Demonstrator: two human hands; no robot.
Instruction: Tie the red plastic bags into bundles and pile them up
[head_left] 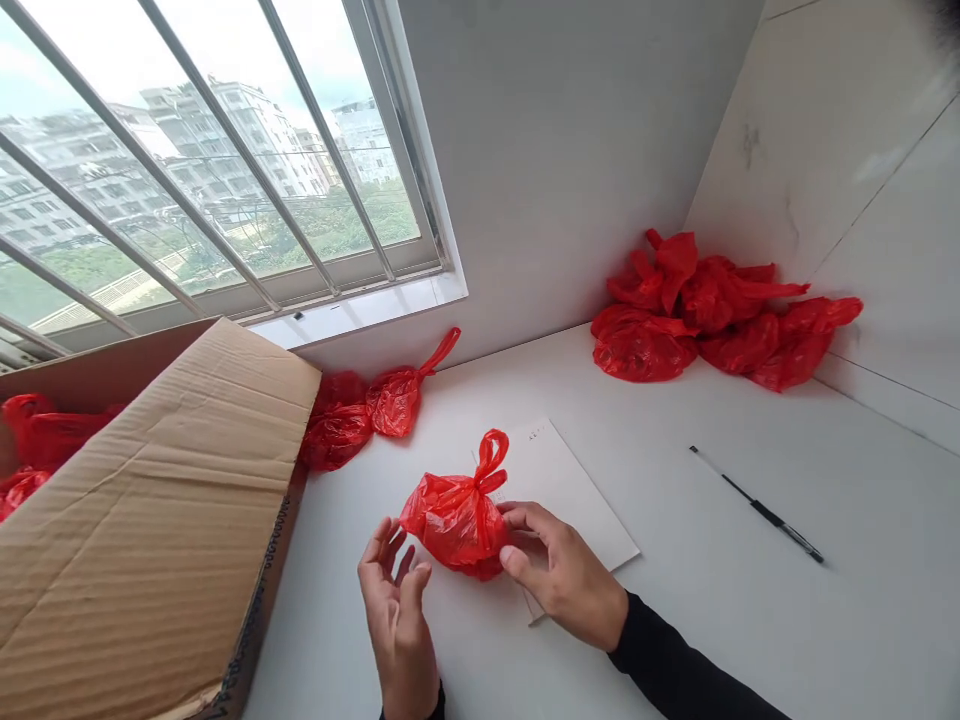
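A red plastic bag, knotted at the top with a loop standing up, sits between my two hands. Its contents do not show. My left hand is at the bag's left side, palm turned inward, fingers curved and apart from the thumb. At the right side, my right hand has its fingertips against or just behind the bag, with a gap between thumb and fingers. Under and behind the bag lies a white booklet or pad, partly covered by the bag and my right hand.
A cardboard box with a raised flap stands at left, with red bags inside. Tied red bags lie beside it by the wall. A heap of red bags fills the far corner. A pen lies on the white table at right.
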